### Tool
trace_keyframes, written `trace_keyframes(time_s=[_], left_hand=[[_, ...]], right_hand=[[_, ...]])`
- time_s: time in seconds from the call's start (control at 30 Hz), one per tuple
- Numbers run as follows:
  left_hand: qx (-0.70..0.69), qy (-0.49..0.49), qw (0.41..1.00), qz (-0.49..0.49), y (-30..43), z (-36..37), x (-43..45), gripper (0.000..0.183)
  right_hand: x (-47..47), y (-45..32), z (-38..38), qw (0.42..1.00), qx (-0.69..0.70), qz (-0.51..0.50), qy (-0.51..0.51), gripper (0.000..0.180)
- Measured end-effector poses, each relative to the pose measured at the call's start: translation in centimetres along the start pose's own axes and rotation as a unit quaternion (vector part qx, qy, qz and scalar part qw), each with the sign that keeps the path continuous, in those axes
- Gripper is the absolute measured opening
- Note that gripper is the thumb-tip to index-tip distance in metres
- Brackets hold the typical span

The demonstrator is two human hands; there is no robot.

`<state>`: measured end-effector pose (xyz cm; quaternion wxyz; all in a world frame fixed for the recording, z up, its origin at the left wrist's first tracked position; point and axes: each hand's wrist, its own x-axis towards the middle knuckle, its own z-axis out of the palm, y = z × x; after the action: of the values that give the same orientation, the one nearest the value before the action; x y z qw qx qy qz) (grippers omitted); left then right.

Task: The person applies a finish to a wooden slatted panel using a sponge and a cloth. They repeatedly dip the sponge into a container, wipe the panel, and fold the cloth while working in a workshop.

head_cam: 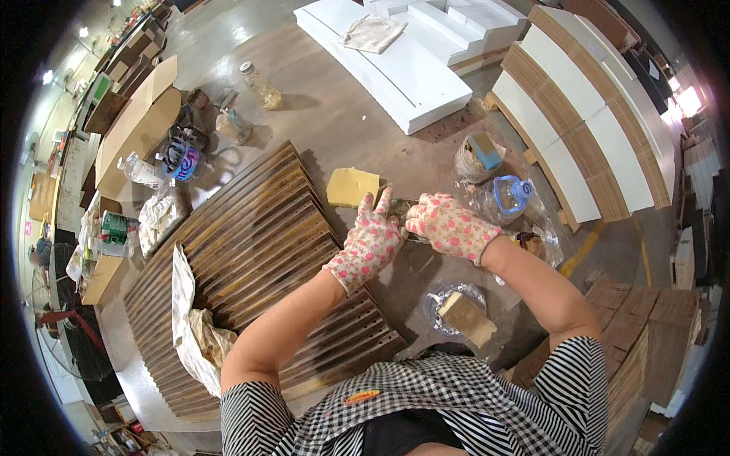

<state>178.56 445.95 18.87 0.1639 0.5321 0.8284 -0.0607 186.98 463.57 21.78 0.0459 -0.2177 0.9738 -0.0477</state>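
Observation:
Both my hands wear white gloves with a pink flower print. My left hand (pixel 373 242) is palm down with two fingers stretched towards a yellow sponge block (pixel 353 187). Its thumb side meets a small container (pixel 406 208), mostly covered by my hands. At the container's right side, my right hand (pixel 453 228) has its fingers curled; whether they grip it is hidden. Left of my left hand lies a wide stack of dark brown wooden strips (pixel 256 228). Nearer my body, a round tub (pixel 429 302) with white residue holds a tan block (pixel 465 316) tilted across its rim.
To the right are a cut plastic bottle (pixel 502 199) and a wrapped tub (pixel 476 162) with a sponge. White panels (pixel 410 97) are stacked ahead. A glass jar (pixel 262 88) and plastic bottles (pixel 181 159) stand left. Cloth (pixel 191 325) lies on the strips. A caged fan (pixel 63 319) is far left.

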Motion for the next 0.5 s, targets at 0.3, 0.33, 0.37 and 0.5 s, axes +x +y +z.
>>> trace_keyframes(time_s=[0.3,0.33,0.37,0.5], left_hand=[[0.001,0.011,0.999,0.048,-1.3,-0.5,0.3,0.029],[-0.008,0.015,0.999,0.050,-1.6,0.0,0.6,0.029],[-0.014,0.023,0.998,0.056,-1.8,0.5,0.9,0.029],[-0.020,0.015,0.999,0.048,-2.3,1.2,1.8,0.032]], right_hand=[[0.1,-1.3,1.5,0.963,-0.168,0.032,-0.209,0.018],[0.3,-1.3,1.5,0.962,-0.181,0.028,-0.201,0.018],[0.4,-1.3,1.5,0.964,-0.170,0.031,-0.203,0.018],[0.0,-1.4,0.1,0.977,-0.123,0.016,-0.171,0.018]])
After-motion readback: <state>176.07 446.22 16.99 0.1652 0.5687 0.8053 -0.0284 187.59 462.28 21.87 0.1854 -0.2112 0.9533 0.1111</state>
